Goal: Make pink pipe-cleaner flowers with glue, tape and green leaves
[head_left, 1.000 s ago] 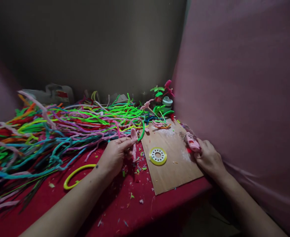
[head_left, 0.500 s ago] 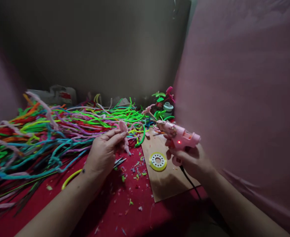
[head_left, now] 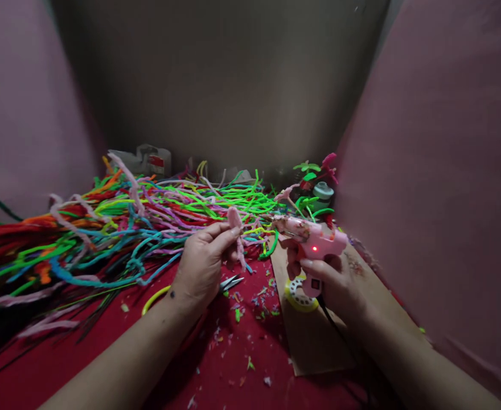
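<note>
My left hand pinches a small pink pipe-cleaner piece between thumb and fingers, holding it up above the red tablecloth. My right hand grips a pink glue gun with a red light lit; its nozzle points left toward the pink piece, a short gap apart. A dark cord runs down from the gun along my right wrist.
A big heap of coloured pipe cleaners covers the left and back. Small scissors, a yellow ring and cut scraps lie near my left hand. A cardboard sheet carries a yellow-white disc. Pipe-cleaner flowers stand at the back right.
My right hand lifted the glue gun off the cardboard and brought its nozzle toward the pink piece. My left hand rose slightly. The view shifted to the left.
</note>
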The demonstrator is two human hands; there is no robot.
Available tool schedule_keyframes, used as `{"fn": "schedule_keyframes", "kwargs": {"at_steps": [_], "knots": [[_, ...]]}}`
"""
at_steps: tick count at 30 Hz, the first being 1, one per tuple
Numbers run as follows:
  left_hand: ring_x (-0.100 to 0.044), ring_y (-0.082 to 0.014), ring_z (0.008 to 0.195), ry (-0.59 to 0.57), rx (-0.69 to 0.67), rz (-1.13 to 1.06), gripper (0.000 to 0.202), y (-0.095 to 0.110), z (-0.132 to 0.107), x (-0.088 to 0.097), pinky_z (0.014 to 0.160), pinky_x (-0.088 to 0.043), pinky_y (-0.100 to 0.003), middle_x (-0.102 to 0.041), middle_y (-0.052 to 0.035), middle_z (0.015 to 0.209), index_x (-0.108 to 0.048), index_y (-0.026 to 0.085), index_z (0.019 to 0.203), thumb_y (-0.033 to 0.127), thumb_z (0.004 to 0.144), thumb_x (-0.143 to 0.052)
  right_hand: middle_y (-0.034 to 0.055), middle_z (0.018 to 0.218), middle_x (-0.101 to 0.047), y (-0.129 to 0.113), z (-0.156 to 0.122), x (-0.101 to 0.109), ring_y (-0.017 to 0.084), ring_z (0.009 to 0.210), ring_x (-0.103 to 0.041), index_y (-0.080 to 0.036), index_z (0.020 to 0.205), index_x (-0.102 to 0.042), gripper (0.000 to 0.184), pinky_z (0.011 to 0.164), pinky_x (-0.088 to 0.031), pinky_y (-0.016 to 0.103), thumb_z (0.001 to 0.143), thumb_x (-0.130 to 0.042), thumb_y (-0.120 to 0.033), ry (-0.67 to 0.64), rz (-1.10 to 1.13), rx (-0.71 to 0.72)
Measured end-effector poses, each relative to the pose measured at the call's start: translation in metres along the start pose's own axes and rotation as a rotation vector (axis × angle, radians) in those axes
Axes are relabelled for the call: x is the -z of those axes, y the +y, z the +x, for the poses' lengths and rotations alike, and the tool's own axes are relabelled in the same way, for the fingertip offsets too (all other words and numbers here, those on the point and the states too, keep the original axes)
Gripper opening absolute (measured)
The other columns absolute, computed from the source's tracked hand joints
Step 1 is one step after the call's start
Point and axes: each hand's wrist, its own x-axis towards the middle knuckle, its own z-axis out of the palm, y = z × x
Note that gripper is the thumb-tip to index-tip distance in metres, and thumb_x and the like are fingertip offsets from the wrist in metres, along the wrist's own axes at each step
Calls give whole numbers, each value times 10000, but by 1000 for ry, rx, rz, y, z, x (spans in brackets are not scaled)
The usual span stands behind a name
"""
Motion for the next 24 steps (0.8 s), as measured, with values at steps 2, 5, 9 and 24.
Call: {"fn": "schedule_keyframes", "kwargs": {"at_steps": [2,5,9,24], "knots": [[-439,-56,427,-19,0,42,148,-1,-2,-1,432,-343,-182,-534,34,528,-592,146,632,252,728,-628,22,730,-587,1,-4,-1,133,600,-525,-180,878,-591,206,503,-413,253,686,-614,-251,23,-40,20],[-443,-64,418,-53,21,114,204,-2,-4,-2,443,-344,-193,-523,31,498,-567,148,598,275,752,-607,19,735,-602,1,-8,-1,134,598,-530,-201,874,-597,161,487,-429,247,716,-592,-230,-14,-121,61],[-419,-66,388,-71,91,138,187,-4,-5,-4,418,-329,-195,-493,41,467,-580,149,628,290,748,-609,15,700,-586,1,-10,-1,121,549,-500,-201,817,-594,100,439,-411,233,717,-588,-205,-6,-189,83],[-341,-57,337,-94,216,120,146,-7,-5,-5,361,-304,-196,-425,61,434,-586,160,645,285,696,-640,4,699,-562,8,-12,3,110,536,-482,-221,912,-608,161,434,-399,227,751,-605,-217,-8,-152,70]]}}
